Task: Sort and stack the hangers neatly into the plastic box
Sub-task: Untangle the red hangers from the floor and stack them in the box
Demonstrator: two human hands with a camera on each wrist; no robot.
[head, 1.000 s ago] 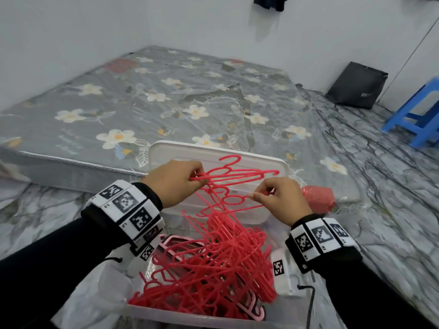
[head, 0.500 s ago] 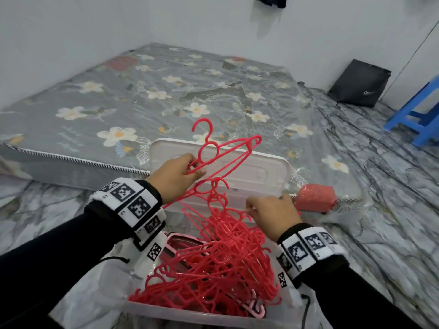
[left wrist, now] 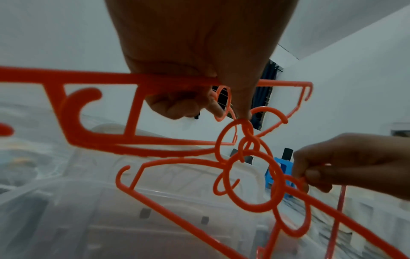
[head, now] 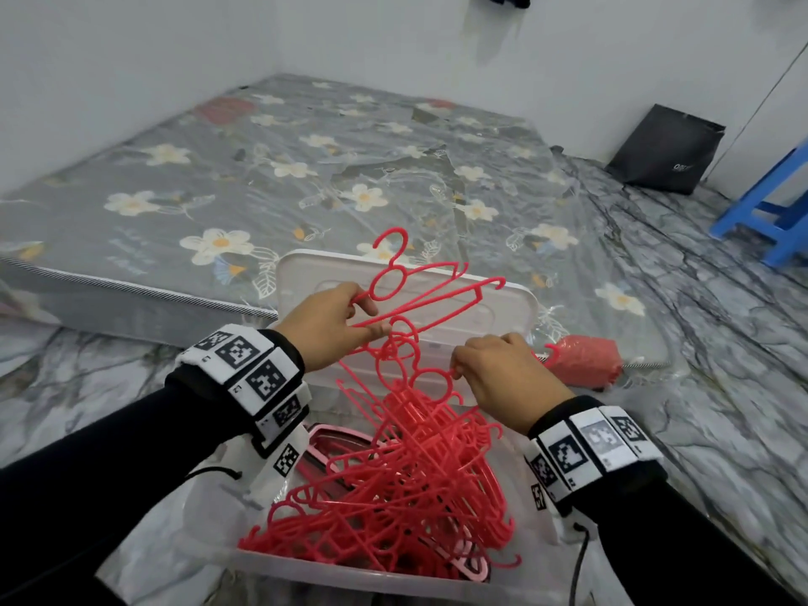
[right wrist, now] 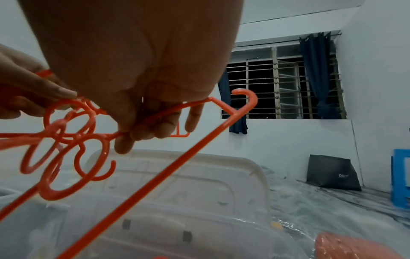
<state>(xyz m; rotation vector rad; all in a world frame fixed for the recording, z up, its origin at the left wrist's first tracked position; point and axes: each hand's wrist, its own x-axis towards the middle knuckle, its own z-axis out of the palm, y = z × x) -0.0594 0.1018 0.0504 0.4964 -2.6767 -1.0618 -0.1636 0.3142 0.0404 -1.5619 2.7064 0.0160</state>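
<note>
Two hands work above the box [head: 350, 575], which sits on the floor against the near edge of the mattress [head: 218, 177]. Left hand [head: 325, 328] is raised over the box's far left side, thumb and curled fingers pinching the top hanger [head: 430, 299] near its neck ring; that hanger is lifted above the box, hook up, and tilted, its arm reaching across in front of the lid [head: 503, 312]. Right hand [head: 507, 380] is lower, over the box's far right side, fingers curled round the shoulder bar of a second hanger [right wrist: 155, 182]; in the right wrist view thumb and forefinger close on the bar just beside its ring. Hooks and rings of several hangers are linked between the two hands; exactly how many are caught there cannot be told, the loops overlap too much. Below, the pile [head: 393, 509] of red hangers fills the box, tangled, some strands rising from it toward the hands. Pink hangers [head: 332, 443] lie in the box left of the pile. Lid stands upright behind the box, leaning on the mattress. Red bundle [head: 586, 360] lies right of the lid. Stool [head: 769, 212] and black bag [head: 664, 155] stand well beyond the box, to its right.
</note>
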